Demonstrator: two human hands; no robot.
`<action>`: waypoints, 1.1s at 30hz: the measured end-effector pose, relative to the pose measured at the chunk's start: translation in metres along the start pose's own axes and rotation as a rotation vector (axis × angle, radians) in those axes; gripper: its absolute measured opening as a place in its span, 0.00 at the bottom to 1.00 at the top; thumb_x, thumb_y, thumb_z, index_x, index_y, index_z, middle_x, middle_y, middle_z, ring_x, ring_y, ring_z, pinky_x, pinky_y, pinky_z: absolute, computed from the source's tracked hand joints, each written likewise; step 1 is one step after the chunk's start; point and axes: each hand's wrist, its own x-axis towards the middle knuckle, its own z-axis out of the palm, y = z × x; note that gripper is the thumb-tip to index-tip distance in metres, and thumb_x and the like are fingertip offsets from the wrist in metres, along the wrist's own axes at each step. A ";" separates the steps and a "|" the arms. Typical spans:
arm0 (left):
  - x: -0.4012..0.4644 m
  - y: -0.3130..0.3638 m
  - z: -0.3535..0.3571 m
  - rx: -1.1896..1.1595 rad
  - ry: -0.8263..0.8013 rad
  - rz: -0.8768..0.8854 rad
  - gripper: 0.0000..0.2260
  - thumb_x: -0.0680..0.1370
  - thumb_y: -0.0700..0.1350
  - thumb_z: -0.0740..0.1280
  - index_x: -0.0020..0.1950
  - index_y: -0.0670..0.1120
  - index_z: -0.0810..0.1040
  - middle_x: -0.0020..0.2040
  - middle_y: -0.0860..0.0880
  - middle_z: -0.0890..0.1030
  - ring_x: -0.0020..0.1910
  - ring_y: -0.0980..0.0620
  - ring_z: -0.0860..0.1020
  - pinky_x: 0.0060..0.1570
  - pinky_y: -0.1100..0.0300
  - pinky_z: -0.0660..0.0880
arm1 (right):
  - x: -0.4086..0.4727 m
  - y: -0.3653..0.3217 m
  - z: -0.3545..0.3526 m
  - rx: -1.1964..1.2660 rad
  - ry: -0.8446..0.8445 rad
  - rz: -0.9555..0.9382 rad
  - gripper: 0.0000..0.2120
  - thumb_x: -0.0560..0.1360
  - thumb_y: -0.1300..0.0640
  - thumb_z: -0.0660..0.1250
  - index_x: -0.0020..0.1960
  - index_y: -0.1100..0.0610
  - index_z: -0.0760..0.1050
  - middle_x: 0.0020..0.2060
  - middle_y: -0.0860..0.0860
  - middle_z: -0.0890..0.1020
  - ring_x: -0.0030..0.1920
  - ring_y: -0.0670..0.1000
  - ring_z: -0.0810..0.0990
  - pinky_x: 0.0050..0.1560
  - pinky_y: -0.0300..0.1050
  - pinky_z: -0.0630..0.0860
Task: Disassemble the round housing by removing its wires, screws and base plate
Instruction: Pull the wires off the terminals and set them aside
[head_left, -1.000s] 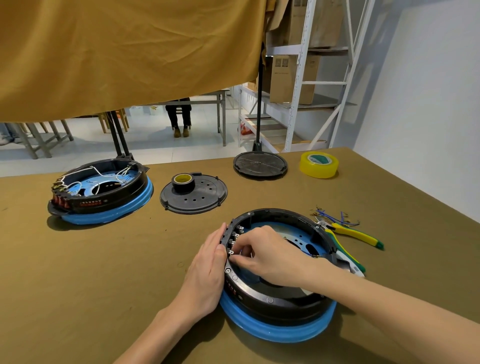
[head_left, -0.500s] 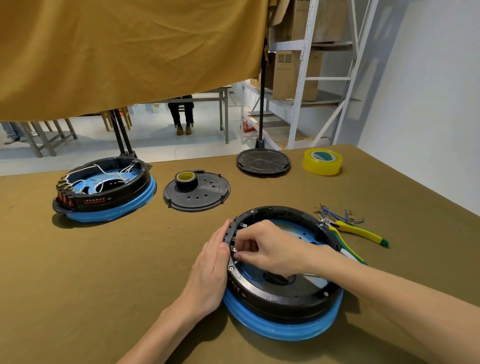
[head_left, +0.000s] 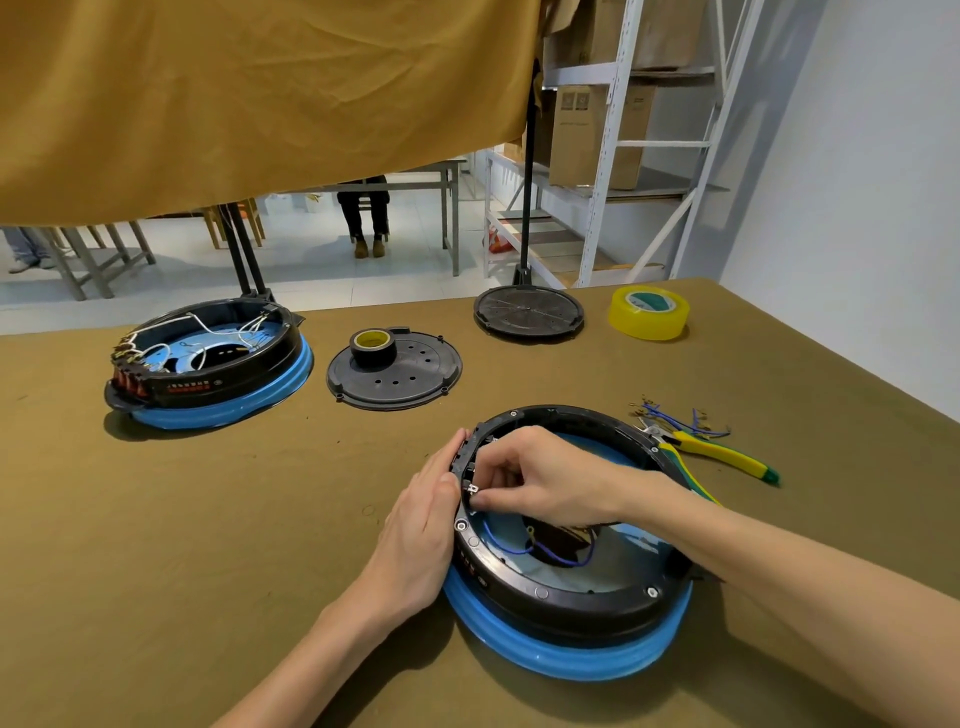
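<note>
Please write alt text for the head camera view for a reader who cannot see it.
A person's right hand pinches a small terminal inside the rim of a round black housing on a blue base, while the left hand rests flat against its outer wall. A second housing, two black plates, yellow tape and yellow-handled pliers lie on the olive table.

Both forearms are bare to the frame's near edge, with no sleeve showing. The left hand (head_left: 423, 525) and right hand (head_left: 550, 478) wear no gloves, rings or watch.
</note>
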 end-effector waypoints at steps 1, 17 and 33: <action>0.000 0.000 0.001 -0.003 0.003 0.003 0.24 0.83 0.56 0.46 0.80 0.57 0.58 0.80 0.60 0.62 0.76 0.71 0.58 0.78 0.64 0.55 | -0.002 0.000 0.005 -0.026 0.039 0.026 0.08 0.79 0.57 0.71 0.43 0.59 0.80 0.35 0.53 0.81 0.34 0.45 0.76 0.37 0.43 0.74; -0.001 -0.001 0.000 0.015 -0.012 -0.017 0.26 0.83 0.59 0.45 0.81 0.57 0.57 0.79 0.63 0.60 0.75 0.74 0.56 0.75 0.71 0.52 | -0.003 -0.005 0.011 -0.060 0.077 0.115 0.07 0.79 0.56 0.71 0.43 0.55 0.80 0.34 0.48 0.81 0.34 0.44 0.78 0.35 0.39 0.74; 0.001 -0.006 0.000 0.043 -0.014 -0.006 0.26 0.83 0.59 0.45 0.82 0.57 0.56 0.79 0.64 0.60 0.75 0.75 0.55 0.72 0.75 0.51 | 0.002 -0.002 -0.007 -0.025 -0.014 -0.001 0.04 0.78 0.59 0.73 0.48 0.60 0.85 0.34 0.44 0.81 0.34 0.41 0.77 0.37 0.32 0.72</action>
